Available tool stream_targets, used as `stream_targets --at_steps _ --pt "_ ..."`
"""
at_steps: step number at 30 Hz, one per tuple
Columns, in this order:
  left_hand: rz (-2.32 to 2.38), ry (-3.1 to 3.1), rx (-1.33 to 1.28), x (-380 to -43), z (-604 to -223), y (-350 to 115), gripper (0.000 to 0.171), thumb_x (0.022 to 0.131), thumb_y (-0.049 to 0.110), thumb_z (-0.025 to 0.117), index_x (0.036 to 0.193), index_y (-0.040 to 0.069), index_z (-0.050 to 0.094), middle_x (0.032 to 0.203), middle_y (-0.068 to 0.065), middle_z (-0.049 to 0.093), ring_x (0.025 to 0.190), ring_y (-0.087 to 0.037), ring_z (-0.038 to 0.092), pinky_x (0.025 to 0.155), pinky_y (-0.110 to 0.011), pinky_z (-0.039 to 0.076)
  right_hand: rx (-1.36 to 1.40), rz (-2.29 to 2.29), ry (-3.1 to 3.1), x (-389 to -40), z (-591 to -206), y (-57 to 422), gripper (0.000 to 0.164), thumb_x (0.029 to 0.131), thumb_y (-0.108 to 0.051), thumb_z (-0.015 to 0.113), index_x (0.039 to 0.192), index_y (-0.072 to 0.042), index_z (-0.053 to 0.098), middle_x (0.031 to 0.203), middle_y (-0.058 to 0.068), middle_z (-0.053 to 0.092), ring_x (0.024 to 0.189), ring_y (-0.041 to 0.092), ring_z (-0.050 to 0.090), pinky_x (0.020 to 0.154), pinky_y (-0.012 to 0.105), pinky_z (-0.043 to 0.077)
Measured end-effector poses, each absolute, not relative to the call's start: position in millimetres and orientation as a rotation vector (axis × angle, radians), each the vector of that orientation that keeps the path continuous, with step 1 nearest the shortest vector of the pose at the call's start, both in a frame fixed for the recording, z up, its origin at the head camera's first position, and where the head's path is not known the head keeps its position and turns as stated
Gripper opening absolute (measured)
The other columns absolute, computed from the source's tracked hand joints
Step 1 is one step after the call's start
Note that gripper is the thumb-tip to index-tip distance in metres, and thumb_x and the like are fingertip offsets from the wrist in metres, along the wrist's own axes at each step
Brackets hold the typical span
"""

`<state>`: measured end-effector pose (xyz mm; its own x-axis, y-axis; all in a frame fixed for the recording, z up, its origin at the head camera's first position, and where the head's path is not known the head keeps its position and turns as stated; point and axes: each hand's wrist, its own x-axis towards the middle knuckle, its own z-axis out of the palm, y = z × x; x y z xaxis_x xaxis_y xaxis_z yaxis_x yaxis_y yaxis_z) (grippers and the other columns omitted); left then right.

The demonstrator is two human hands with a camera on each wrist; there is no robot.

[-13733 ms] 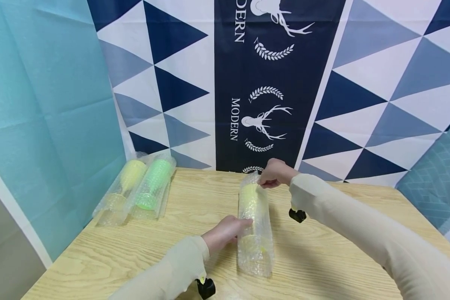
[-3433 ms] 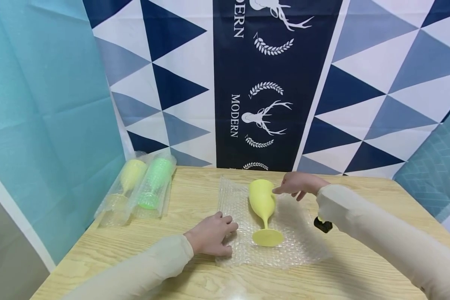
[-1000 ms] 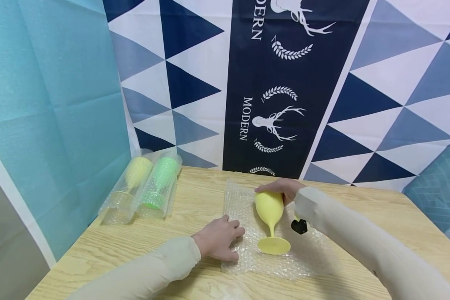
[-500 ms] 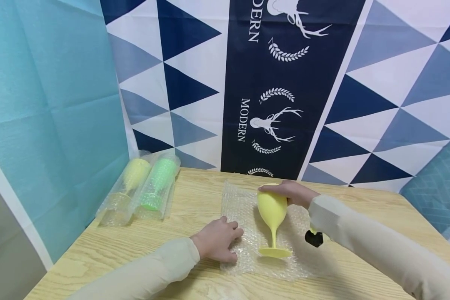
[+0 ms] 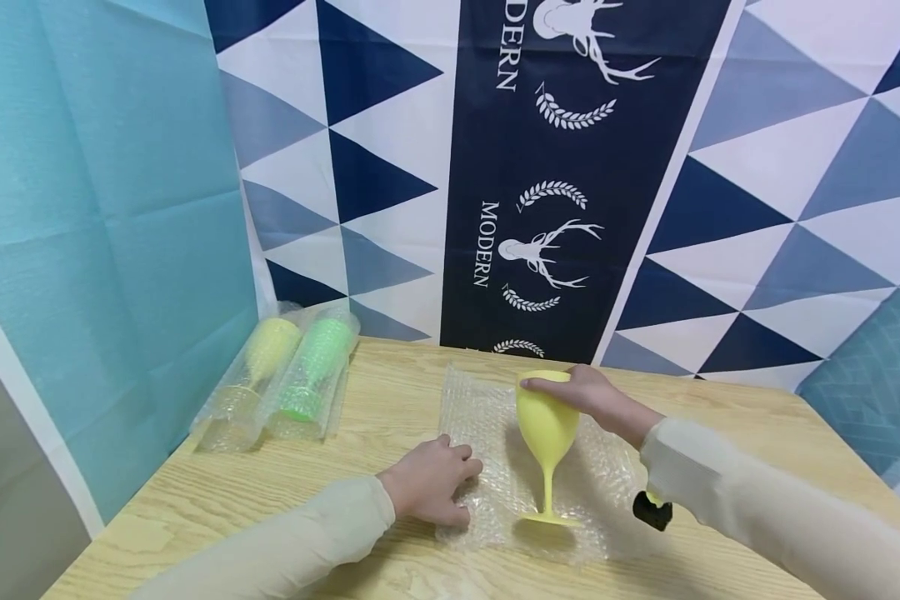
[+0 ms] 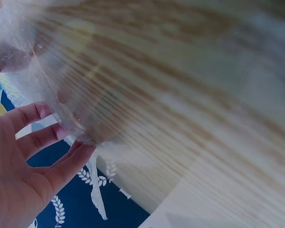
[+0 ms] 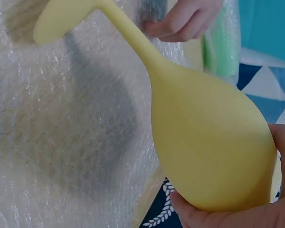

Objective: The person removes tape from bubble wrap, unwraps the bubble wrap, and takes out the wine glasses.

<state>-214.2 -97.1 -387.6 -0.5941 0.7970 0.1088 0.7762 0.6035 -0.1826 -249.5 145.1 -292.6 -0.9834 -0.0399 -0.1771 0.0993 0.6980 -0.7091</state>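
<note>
A yellow plastic goblet (image 5: 546,421) stands nearly upright over the spread bubble wrap (image 5: 480,417), its foot close above the sheet with a shadow beneath. My right hand (image 5: 588,396) grips its bowl near the rim, thumb on one side and fingers behind, partly hidden. In the right wrist view the goblet (image 7: 209,137) fills the middle, stem and foot toward the upper left. My left hand (image 5: 435,483) rests at the sheet's left edge with fingers spread and loosely bent. The left wrist view shows its fingertips touching the edge of the bubble wrap (image 6: 61,104).
Two more goblets in bubble wrap lie side by side at the back left of the wooden table (image 5: 270,517): a yellow one (image 5: 272,350) and a green one (image 5: 318,358). Behind the table hangs a patterned cloth (image 5: 375,167), with a teal curtain (image 5: 105,208) at the left.
The wrapped bundle from earlier has become a flat sheet with the goblet bare. Over the last second my right hand has tilted the goblet from lying to nearly upright; my left hand stays put.
</note>
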Motion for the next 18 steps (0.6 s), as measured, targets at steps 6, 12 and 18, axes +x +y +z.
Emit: stream_targets --at_steps 6,12,18 --pt "0.164 -2.662 -1.323 -216 -387 -96 0.033 0.072 0.049 0.067 0.089 0.024 0.056 0.077 0.012 0.049 0.063 -0.006 0.037 0.054 -0.016 0.027 0.055 -1.152 2.752 -244 -291 148 0.050 0.077 -0.053 0.070 0.085 -0.006 0.057 0.068 -0.001 0.058 0.066 0.011 0.057 0.065 0.023 0.045" --pt "0.146 -2.682 -1.348 -218 -382 -95 0.032 0.072 0.047 0.068 0.088 0.023 0.056 0.079 0.011 0.049 0.065 -0.006 0.038 0.057 -0.016 0.029 0.024 -1.153 2.758 -241 -289 154 0.057 0.076 -0.057 0.069 0.092 -0.003 0.058 0.070 0.000 0.059 0.067 0.011 0.057 0.064 0.022 0.045" --pt "0.158 -2.713 -1.397 -219 -381 -99 0.033 0.073 0.047 0.068 0.092 0.023 0.056 0.080 0.012 0.047 0.067 -0.005 0.038 0.060 -0.016 0.031 0.034 -1.141 2.789 -236 -292 151 0.057 0.079 -0.052 0.069 0.100 0.000 0.060 0.073 0.001 0.059 0.069 0.012 0.057 0.063 0.023 0.046"
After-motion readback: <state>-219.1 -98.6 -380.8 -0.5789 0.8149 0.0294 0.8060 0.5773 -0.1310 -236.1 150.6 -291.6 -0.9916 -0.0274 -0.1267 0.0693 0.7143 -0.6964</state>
